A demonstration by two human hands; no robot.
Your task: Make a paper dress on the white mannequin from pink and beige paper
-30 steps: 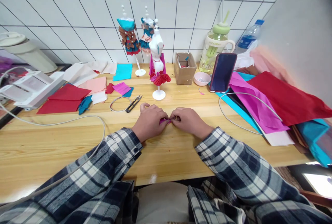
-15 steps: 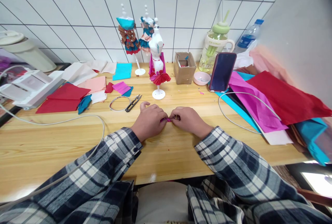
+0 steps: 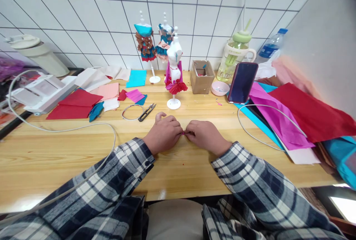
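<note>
Barely visible, the magenta scrap [image 3: 183, 133]

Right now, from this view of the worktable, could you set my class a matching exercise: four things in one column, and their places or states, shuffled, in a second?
Column one
1. Small pink piece
2. Phone
3. Front mannequin
4. Bowl

Column two
A. Between the cardboard box and the phone
B. Pinched by the left hand and right hand
C. White, with a red ruffle
D. Standing on end, screen dark

Right pairs: 1-B, 2-D, 3-C, 4-A
</note>
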